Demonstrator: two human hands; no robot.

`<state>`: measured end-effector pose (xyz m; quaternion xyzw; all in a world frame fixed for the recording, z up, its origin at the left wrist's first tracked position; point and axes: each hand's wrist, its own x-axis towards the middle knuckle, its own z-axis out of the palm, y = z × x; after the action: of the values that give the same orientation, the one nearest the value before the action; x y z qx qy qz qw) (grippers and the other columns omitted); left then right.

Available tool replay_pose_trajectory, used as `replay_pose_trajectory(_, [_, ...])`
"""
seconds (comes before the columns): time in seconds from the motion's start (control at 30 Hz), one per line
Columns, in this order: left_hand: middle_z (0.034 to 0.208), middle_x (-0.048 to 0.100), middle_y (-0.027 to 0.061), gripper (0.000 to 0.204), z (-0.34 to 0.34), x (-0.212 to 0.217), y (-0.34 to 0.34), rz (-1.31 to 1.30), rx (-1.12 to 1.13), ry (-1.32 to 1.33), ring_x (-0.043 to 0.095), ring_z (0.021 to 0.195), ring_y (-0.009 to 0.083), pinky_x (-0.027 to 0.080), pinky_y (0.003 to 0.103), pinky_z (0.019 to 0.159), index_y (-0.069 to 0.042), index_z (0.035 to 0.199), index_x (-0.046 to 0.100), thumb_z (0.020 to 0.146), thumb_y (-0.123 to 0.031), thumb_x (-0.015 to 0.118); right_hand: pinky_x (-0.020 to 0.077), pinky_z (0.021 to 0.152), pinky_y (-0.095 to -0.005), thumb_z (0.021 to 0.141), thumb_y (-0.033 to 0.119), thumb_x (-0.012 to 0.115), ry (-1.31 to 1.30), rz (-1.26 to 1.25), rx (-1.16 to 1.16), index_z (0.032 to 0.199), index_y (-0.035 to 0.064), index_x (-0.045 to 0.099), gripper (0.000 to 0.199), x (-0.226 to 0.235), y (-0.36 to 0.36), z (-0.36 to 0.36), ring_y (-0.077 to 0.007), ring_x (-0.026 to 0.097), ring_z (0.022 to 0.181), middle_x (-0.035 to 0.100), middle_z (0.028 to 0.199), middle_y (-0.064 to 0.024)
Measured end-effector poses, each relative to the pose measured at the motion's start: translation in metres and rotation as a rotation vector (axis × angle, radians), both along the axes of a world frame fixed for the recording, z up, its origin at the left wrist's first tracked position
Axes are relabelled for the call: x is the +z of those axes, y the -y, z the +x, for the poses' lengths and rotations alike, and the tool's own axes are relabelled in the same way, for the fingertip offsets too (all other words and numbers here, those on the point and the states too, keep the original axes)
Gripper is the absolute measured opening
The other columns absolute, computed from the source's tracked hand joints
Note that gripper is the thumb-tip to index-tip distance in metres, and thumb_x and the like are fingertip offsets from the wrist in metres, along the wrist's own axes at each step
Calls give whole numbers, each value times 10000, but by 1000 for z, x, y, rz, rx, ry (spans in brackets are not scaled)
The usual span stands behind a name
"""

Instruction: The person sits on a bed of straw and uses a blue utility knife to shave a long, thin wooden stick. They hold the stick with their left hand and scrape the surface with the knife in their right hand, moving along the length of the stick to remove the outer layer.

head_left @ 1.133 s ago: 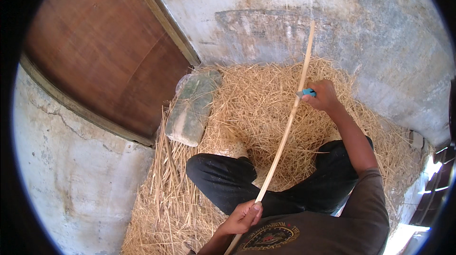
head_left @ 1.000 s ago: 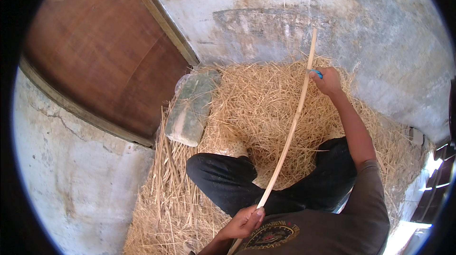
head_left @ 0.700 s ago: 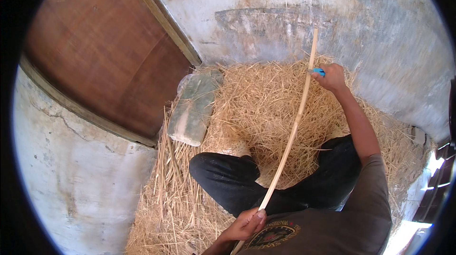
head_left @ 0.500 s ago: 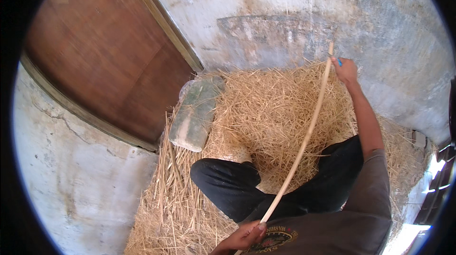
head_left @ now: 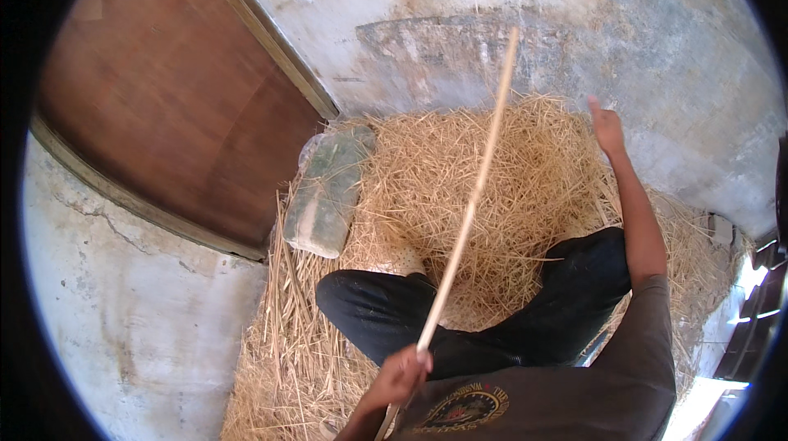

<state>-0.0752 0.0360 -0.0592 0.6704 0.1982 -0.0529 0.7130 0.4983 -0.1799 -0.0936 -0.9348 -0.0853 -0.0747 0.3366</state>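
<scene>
A long, pale, slightly bowed stick (head_left: 469, 215) slants up and away across my lap. My left hand (head_left: 400, 375) is closed round its lower part, close to my shirt, and the stick's far end stands free in front of the wall. Out at the far right, my right hand (head_left: 608, 129) is apart from the stick. Its fingers look curled, with one digit pointing up; whatever they hold, if anything, is hidden.
Loose straw shavings (head_left: 484, 162) are heaped before my crossed legs. A grey-green stone block (head_left: 328, 190) lies left of the heap, beside the brown door panel (head_left: 197, 96). Long thin strips (head_left: 300, 318) lie at the left. A stained wall (head_left: 566, 47) rises behind.
My right hand has come off the stick's far end, and the blue item at its fingers no longer shows. The left hand and stick have shifted left, with the far end swung up.
</scene>
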Motion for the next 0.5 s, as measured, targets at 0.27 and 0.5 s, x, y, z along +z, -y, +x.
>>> replay_pose_trajectory(0.27, [587, 368, -71, 236, 112, 32, 0, 100, 176, 244, 327, 512, 8, 272, 185, 464, -26, 965, 531, 1009, -216, 400, 426, 458, -383, 736, 611, 648, 304, 3, 981, 596, 86, 574, 548, 62, -106, -228, -265, 536, 450, 505, 480, -88])
replay_pose_trajectory(0.5, [573, 364, -80, 234, 112, 31, 5, 129, 147, 250, 310, 495, 2, 241, 190, 447, -30, 952, 533, 1009, -213, 399, 405, 390, -382, 710, 738, 560, 404, -38, 985, 537, 82, 580, 679, 62, -126, -243, -262, 534, 380, 508, 441, -82])
